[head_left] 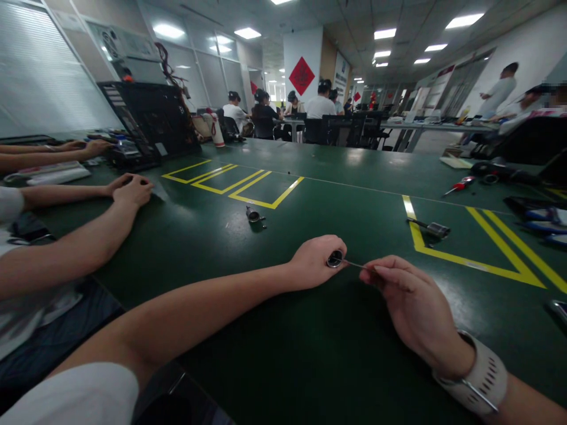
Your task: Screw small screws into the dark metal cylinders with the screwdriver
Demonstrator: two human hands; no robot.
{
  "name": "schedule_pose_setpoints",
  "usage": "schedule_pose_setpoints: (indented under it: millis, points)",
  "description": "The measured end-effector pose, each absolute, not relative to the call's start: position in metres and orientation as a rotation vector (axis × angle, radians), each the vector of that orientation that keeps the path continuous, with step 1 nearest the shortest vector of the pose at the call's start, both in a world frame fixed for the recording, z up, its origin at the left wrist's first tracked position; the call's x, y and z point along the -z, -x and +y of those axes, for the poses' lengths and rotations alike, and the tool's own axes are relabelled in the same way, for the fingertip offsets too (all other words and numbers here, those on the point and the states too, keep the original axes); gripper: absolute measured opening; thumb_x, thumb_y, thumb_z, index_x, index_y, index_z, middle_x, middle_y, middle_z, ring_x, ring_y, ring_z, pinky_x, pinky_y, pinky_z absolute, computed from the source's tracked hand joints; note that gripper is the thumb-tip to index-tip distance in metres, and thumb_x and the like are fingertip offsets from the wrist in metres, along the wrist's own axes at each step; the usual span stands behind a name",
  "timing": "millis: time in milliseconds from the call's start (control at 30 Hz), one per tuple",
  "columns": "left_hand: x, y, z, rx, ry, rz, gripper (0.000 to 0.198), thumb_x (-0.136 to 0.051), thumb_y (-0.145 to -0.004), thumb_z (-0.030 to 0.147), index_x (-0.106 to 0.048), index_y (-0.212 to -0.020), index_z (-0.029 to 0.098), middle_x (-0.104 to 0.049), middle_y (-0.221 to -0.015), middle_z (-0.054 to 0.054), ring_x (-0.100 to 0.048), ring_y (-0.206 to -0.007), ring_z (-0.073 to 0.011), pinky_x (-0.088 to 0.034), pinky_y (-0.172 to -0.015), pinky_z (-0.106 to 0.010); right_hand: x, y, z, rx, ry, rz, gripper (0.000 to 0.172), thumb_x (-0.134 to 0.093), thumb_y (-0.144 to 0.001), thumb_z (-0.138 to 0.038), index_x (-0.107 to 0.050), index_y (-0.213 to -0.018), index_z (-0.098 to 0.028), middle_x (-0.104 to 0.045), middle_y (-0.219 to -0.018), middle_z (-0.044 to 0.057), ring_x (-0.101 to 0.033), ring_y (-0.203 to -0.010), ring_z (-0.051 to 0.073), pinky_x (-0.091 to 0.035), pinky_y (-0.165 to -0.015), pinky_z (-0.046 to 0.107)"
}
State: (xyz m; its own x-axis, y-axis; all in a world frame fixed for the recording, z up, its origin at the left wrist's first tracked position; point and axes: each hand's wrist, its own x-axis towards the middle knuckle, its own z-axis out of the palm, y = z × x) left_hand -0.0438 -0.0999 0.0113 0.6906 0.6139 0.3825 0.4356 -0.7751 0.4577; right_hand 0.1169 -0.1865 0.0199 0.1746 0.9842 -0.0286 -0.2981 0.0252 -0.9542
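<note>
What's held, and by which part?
Left hand: a round, hollow part, gripped around its side, open end exposed. Right hand: a thin rod, pinched near one end.

Office-like workroom: white rectangular ceiling lights (384, 33), top; seated people (321, 107) and long grey tables (420, 126), upper centre to right; green-topped workbench (310, 354) with yellow tape outlines (289, 192), below; red-handled screwdriver (463, 183), right.

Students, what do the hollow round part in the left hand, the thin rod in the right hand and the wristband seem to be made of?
Hollow round part: probably polished metal; its rim glints.
Thin rod: likely smooth metal, given its grey sheen.
Wristband: perhaps matte silicone or rubber; pale, slotted, with little shine.
</note>
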Motion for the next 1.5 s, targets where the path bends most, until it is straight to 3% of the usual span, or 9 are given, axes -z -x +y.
schedule_pose_setpoints:
  millis: [267,567,867,1500]
  points:
    - [-0.012,0.042,-0.099,-0.757,-2.474,0.834,0.017,-0.064,-0.078,0.030,-0.053,-0.078,0.016,-0.056,-0.077,0.001,-0.053,-0.070,-0.0119,-0.041,-0.062,-0.023,-0.019,-0.120,-0.184,-1.224,1.066,-0.797,0.005,-0.066,-0.063,-0.023,-0.069,-0.061,-0.018,-0.063,-0.065,0.004,-0.058,-0.065,0.019,-0.044,-0.066,0.035]
    - [-0.012,0.043,-0.099,-0.703,-2.543,0.871,0.009,-0.058,-0.080,0.024,-0.054,-0.080,0.016,-0.057,-0.079,0.000,-0.053,-0.072,-0.0129,-0.041,-0.063,-0.025,-0.020,-0.115,-0.193,-1.116,1.149,-0.958,0.005,-0.071,-0.065,-0.024,-0.071,-0.068,-0.021,-0.067,-0.072,0.003,-0.057,-0.081,0.023,-0.037,-0.080,0.037]
    - [-0.013,0.042,-0.099,-0.683,-2.528,0.871,0.012,-0.061,-0.079,0.026,-0.055,-0.079,0.016,-0.057,-0.079,0.000,-0.053,-0.071,-0.0127,-0.040,-0.063,-0.024,-0.020,-0.118,-0.184,-1.294,1.082,-0.820,0.005,-0.067,-0.063,-0.022,-0.068,-0.062,-0.017,-0.065,-0.065,0.006,-0.057,-0.068,0.020,-0.044,-0.068,0.035]
    - [-0.010,0.041,-0.097,-0.735,-2.499,0.894,0.013,-0.064,-0.077,0.023,-0.054,-0.079,0.016,-0.055,-0.079,0.001,-0.052,-0.071,-0.0126,-0.039,-0.062,-0.024,-0.019,-0.121,-0.182,-1.332,1.030,-0.660,0.004,-0.068,-0.061,-0.021,-0.070,-0.059,-0.018,-0.063,-0.064,0.003,-0.057,-0.065,0.017,-0.046,-0.064,0.032]
